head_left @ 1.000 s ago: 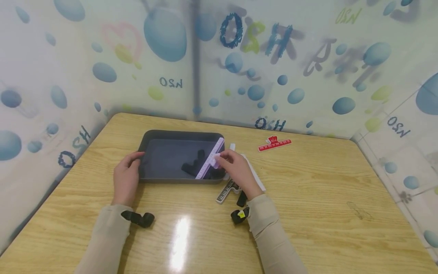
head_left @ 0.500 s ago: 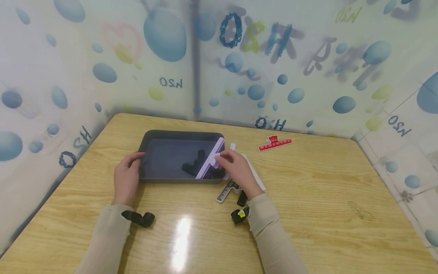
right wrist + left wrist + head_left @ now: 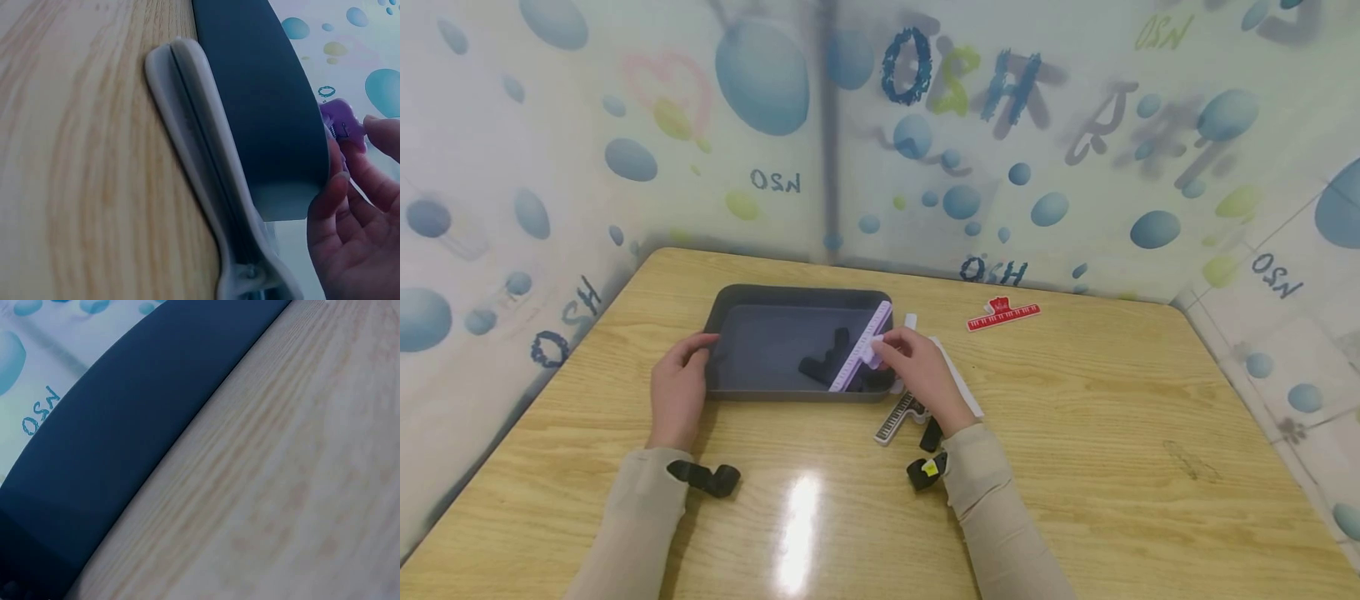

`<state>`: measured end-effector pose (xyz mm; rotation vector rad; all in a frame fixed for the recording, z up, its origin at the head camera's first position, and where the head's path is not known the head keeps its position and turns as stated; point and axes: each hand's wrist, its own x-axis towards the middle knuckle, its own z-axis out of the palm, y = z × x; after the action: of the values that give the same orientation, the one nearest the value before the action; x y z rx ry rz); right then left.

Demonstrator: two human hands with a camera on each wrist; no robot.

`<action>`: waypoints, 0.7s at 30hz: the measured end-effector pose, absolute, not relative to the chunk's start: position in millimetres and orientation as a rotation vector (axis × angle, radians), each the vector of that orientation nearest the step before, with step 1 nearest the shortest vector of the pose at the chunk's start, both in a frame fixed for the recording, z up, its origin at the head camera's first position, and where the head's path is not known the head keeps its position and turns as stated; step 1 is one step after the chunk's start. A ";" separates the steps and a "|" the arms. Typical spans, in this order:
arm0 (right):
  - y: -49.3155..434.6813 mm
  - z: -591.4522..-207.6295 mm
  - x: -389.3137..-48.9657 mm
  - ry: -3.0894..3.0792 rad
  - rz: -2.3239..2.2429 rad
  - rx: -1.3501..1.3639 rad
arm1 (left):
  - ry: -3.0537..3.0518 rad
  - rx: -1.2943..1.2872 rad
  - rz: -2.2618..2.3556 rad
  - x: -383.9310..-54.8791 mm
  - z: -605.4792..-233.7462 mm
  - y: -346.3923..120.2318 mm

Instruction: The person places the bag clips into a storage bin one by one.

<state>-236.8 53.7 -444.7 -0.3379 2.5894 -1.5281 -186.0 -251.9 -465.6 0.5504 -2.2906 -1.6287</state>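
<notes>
A dark grey rectangular tray (image 3: 760,342) stands on the wooden table, and my left hand (image 3: 677,387) grips its left rim between thumb and fingers. My right hand (image 3: 917,367) pinches the handle of a purple clip (image 3: 853,358) printed with piano keys. That clip slants across the tray's right end, its long bar over the inside. In the right wrist view the fingers and thumb hold the purple clip (image 3: 345,125) at the tray's rim. Black objects (image 3: 827,358) lie in the tray; their kind is unclear. The left wrist view shows the tray wall (image 3: 144,387), without the hand.
Right of the tray, partly under my right hand, lie a black-and-white piano-key clip (image 3: 892,419), a black piece (image 3: 931,435) and a long white piece (image 3: 957,379). A red piano-key clip (image 3: 1002,314) lies farther back. Patterned walls (image 3: 880,208) border the table.
</notes>
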 end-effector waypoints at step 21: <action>53.1 -438.9 -234.4 2.598 -1.470 -0.355 | -2.283 0.551 -1.634 -187.8 -467.3 -253.3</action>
<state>-234.4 53.1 -438.9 -0.3555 2.5976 -1.4703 -187.8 -253.3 -467.3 0.5506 -2.2833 -1.6344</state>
